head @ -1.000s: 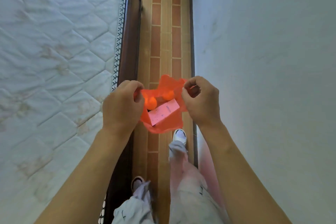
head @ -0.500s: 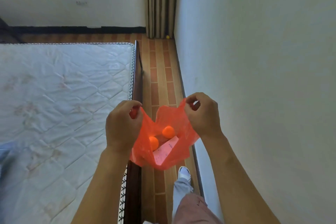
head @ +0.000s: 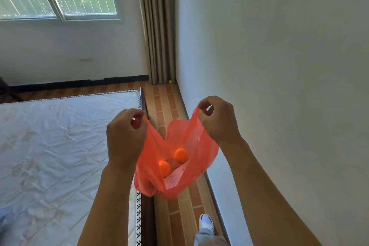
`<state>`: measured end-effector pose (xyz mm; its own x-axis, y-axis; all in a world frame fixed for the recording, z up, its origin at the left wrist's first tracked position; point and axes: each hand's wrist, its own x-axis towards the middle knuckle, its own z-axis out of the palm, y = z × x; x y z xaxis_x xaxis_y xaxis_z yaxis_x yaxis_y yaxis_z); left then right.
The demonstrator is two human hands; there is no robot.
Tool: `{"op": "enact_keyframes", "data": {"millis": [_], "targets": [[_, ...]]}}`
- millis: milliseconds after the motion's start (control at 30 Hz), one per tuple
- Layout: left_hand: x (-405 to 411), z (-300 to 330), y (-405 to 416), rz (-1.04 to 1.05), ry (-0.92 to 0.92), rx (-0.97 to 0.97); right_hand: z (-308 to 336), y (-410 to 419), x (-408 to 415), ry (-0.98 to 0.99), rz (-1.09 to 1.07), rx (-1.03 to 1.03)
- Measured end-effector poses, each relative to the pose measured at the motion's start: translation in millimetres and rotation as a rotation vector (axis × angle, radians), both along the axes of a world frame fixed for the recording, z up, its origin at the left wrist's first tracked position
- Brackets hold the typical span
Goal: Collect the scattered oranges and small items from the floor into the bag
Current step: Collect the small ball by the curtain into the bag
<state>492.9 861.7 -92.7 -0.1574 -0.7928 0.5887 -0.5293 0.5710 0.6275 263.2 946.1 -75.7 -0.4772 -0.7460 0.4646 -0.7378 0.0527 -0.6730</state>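
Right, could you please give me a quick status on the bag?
Left hand and right hand each pinch a handle. Red bag held open, two oranges inside. Small yellow item remains by curtain.

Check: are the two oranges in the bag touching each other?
Apart. The head view shows a dark strip of bag interior between the upper orange and the lower orange inside the red plastic bag.

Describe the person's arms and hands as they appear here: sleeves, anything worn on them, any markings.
Both forearms are bare up to the bottom edge of the picture, so no sleeves show. The left hand and the right hand wear no gloves, and no watch, bracelet or ring is visible on the wrists or fingers that show. No tattoos, bandages or other markings can be seen. The upper arms are out of view.
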Motion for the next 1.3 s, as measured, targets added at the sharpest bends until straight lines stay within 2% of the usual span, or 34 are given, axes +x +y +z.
{"op": "enact_keyframes", "data": {"millis": [333,833,1300], "targets": [[-25,0,-21,-0.037,-0.028,0.100,-1,-15,-25,0.006,-0.013,0.090],[-129,24,-121,0.009,-0.086,0.098,15,-134,-129,-0.046,0.094,0.057],[-173,14,-212,0.011,-0.062,0.115,11,-220,-164,-0.050,0.101,0.048]]}}
